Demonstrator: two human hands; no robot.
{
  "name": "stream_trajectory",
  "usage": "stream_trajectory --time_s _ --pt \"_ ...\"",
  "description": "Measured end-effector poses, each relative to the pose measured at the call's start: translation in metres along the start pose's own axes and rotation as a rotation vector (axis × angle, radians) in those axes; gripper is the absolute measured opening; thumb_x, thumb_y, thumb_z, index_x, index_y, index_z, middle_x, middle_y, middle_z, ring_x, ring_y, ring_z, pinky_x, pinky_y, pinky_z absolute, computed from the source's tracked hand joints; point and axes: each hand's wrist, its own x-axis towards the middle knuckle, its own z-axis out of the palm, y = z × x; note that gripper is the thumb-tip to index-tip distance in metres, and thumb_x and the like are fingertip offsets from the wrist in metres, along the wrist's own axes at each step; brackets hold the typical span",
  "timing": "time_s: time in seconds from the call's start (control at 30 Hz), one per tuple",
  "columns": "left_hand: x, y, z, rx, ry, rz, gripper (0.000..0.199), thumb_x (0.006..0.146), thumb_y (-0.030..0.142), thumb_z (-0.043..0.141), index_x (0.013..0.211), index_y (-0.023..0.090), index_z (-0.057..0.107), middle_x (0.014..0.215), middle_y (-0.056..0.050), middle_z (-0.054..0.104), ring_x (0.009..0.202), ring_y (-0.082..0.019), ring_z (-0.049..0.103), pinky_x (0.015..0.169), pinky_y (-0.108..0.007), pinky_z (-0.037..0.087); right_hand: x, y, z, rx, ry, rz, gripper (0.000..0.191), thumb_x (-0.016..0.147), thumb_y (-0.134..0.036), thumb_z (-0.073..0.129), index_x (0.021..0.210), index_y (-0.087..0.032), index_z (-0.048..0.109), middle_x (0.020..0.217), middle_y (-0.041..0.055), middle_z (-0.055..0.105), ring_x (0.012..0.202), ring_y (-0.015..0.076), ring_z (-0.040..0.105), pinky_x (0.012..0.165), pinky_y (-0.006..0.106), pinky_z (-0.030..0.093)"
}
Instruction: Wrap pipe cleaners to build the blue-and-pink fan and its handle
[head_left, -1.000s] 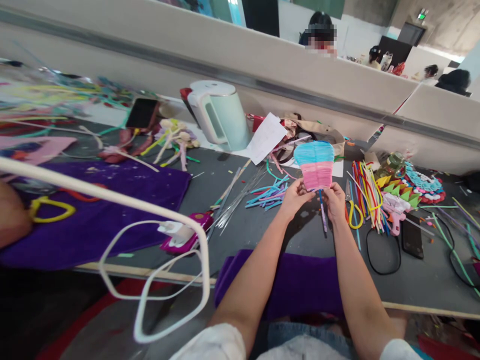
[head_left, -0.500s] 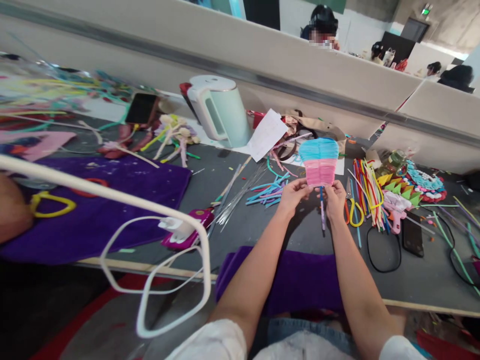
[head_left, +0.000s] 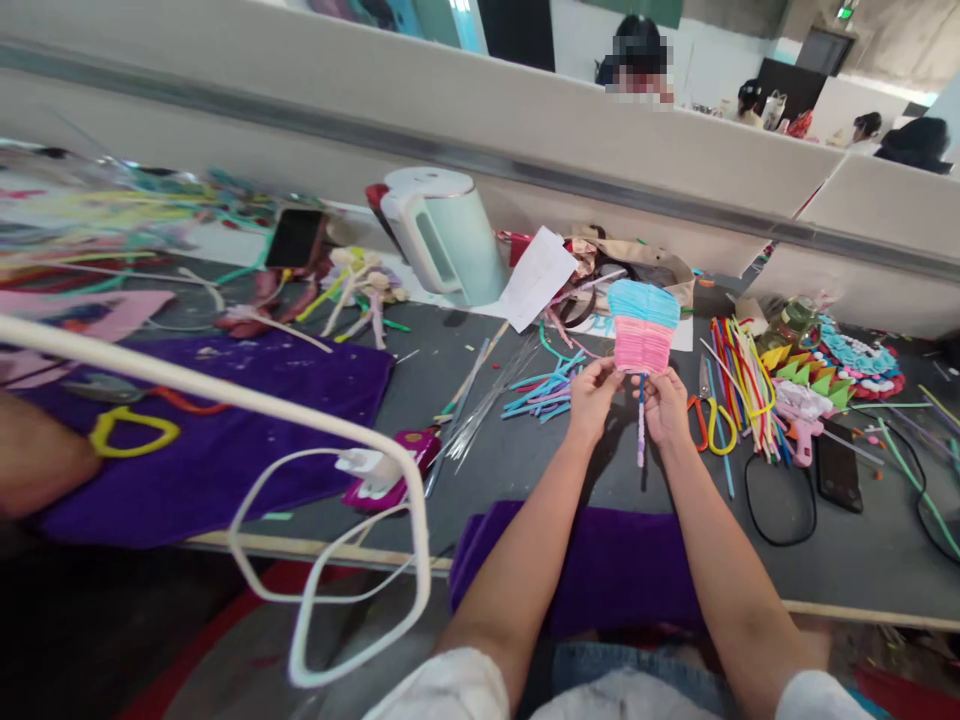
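Observation:
Both hands hold a flat piece wrapped in blue and pink strands (head_left: 643,328) up over the grey table. My left hand (head_left: 594,398) pinches its lower left edge. Close beside it, my right hand (head_left: 664,402) is closed on the lower right, where a thin blue and lilac stem (head_left: 641,435) hangs down between the hands. Short blue, lilac and red pipe-cleaner pieces (head_left: 546,388) lie left of my left hand. Orange and yellow-handled scissors (head_left: 703,410) lie just right of my right hand, near a bundle of coloured pipe cleaners (head_left: 741,385).
A pale green kettle (head_left: 457,240) stands behind at the left. A white cable (head_left: 421,540) crosses the left foreground. At the right lie a pink glue gun (head_left: 804,438) and a black phone (head_left: 838,470). Another person's arm (head_left: 41,455) shows at the far left.
The view has shifted slightly, so the table items appear a little further right and lower. The blue and pink piece has tilted slightly; both hands still hold it.

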Motion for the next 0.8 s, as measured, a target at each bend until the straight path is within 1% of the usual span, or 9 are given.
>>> stream_trajectory --time_s 0.07,0.17,0.23,0.3,0.37,0.57,0.8 --pt "0.000 -0.003 0.001 -0.036 0.026 0.007 0.024 0.065 0.031 0.077 0.082 0.016 0.070 0.074 0.000 0.066 0.059 -0.009 0.053 0.057 -0.021 0.044 -0.002 0.000 0.003 0.029 -0.011 0.012 0.022 0.069 -0.024 0.069 0.074 -0.021 0.047 0.058 -0.0071 0.056 0.059 0.0105 0.063 0.051 0.019 0.050" --pt "-0.001 -0.008 0.003 -0.137 0.098 -0.021 0.030 0.061 0.030 0.081 0.084 0.016 0.067 0.074 0.001 0.065 0.061 -0.009 0.056 0.058 -0.020 0.046 -0.004 0.000 0.006 0.047 -0.023 0.009 0.022 0.069 -0.024 0.068 0.073 -0.021 0.047 0.056 -0.0078 0.054 0.060 0.0107 0.063 0.052 0.020 0.051" --pt "-0.003 -0.010 0.005 -0.198 0.150 -0.065 0.033 0.058 0.031 0.083 0.080 0.016 0.064 0.068 0.002 0.062 0.057 -0.008 0.055 0.056 -0.019 0.046 -0.005 0.000 0.006 0.048 -0.028 -0.006 0.022 0.070 -0.024 0.068 0.074 -0.021 0.047 0.058 -0.0070 0.057 0.061 0.0109 0.064 0.053 0.020 0.052" --pt "-0.006 -0.012 0.007 -0.229 0.177 -0.113 0.032 0.058 0.033 0.083 0.074 0.016 0.062 0.063 0.004 0.058 0.052 -0.007 0.052 0.052 -0.018 0.045 -0.005 0.001 0.007 0.048 -0.028 -0.026 0.022 0.071 -0.025 0.068 0.077 -0.021 0.047 0.063 -0.0054 0.062 0.061 0.0109 0.064 0.053 0.021 0.053" --pt "-0.007 -0.012 0.008 -0.232 0.188 -0.151 0.031 0.058 0.033 0.083 0.071 0.014 0.062 0.062 0.004 0.058 0.051 -0.006 0.052 0.051 -0.018 0.046 -0.005 0.003 0.006 0.043 -0.015 -0.052 0.023 0.072 -0.025 0.068 0.078 -0.021 0.047 0.066 -0.0046 0.064 0.059 0.0110 0.064 0.053 0.022 0.053" --pt "-0.007 -0.009 0.006 -0.177 0.237 -0.213 0.028 0.057 0.028 0.082 0.076 0.013 0.068 0.066 0.001 0.065 0.054 -0.008 0.057 0.055 -0.021 0.050 -0.005 0.008 0.005 -0.051 0.039 -0.133 0.024 0.074 -0.029 0.068 0.080 -0.021 0.046 0.067 -0.0040 0.065 0.058 0.0104 0.064 0.051 0.019 0.050" --pt "-0.009 -0.001 0.006 -0.193 0.222 -0.253 0.025 0.058 0.027 0.079 0.077 0.014 0.069 0.066 -0.002 0.069 0.058 -0.013 0.065 0.055 -0.023 0.051 -0.002 0.014 0.002 -0.136 0.048 -0.176 0.021 0.076 -0.029 0.066 0.079 -0.020 0.047 0.068 -0.0049 0.062 0.053 0.0080 0.060 0.049 0.018 0.047"
